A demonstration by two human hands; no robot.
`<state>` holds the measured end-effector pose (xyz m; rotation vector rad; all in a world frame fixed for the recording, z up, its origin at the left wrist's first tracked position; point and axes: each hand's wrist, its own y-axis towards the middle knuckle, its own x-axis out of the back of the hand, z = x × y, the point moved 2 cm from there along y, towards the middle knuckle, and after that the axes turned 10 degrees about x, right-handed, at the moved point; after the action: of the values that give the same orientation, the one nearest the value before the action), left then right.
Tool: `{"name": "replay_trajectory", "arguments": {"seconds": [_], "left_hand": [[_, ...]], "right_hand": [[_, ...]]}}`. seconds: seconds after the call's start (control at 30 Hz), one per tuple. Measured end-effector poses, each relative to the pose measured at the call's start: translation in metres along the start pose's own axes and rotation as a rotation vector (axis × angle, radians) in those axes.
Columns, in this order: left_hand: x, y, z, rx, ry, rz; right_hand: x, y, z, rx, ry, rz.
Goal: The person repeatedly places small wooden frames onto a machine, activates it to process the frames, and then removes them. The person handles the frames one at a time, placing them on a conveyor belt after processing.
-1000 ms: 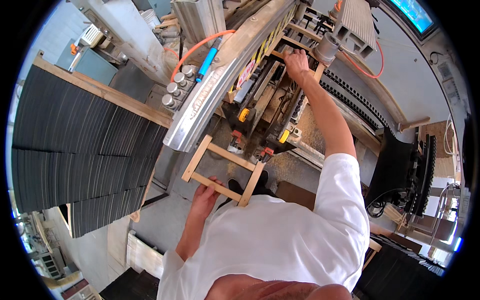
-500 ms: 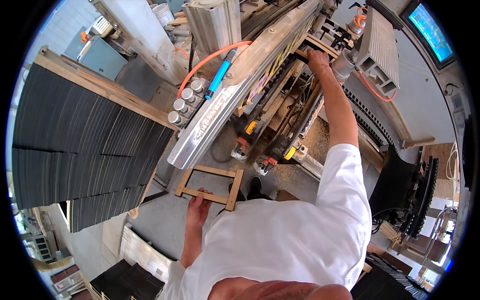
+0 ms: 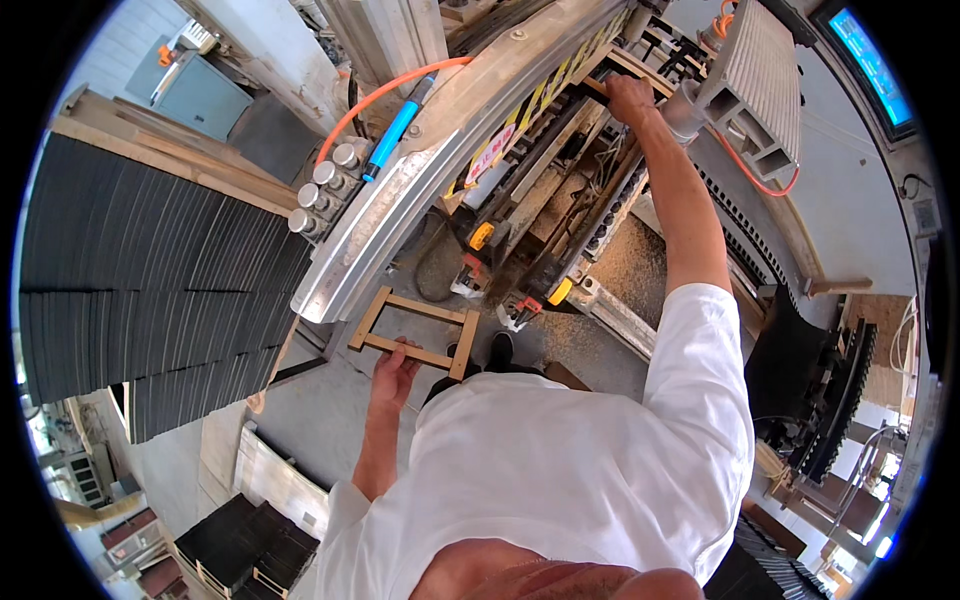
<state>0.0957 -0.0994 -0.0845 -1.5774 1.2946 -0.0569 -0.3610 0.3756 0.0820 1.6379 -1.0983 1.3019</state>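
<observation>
My left hand [image 3: 395,375] is closed on the lower bar of a small rectangular wooden frame [image 3: 466,342], thumb on top, holding it in front of my waist. The frame is light brown, with two long bars and two end bars around an open middle. My right arm reaches far forward over the machine [image 3: 560,190]. There my right hand [image 3: 630,98] has its fingers curled on a second wooden frame [image 3: 650,72] lying across the machine's rails. Part of that frame and my fingertips are hidden by the hand.
A metal beam [image 3: 400,190] carries a blue tube [image 3: 400,128] and an orange hose. Stacked black boards [image 3: 150,270] stand at left. A ribbed metal block [image 3: 755,90] hangs by my right forearm, with a lit screen [image 3: 870,70] beyond. Sawdust [image 3: 625,270] covers the floor below.
The view has shifted slightly. My left hand has lifted the frame a little farther forward and tilted it. My right hand stays at the far end of the machine.
</observation>
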Motion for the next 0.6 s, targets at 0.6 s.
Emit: {"name": "replay_trajectory", "arguments": {"seconds": [0.6], "left_hand": [[-0.010,-0.025,0.000,-0.125,0.149,-0.196]], "right_hand": [[-0.030,0.014,-0.027,-0.018,-0.038,0.039]]}}
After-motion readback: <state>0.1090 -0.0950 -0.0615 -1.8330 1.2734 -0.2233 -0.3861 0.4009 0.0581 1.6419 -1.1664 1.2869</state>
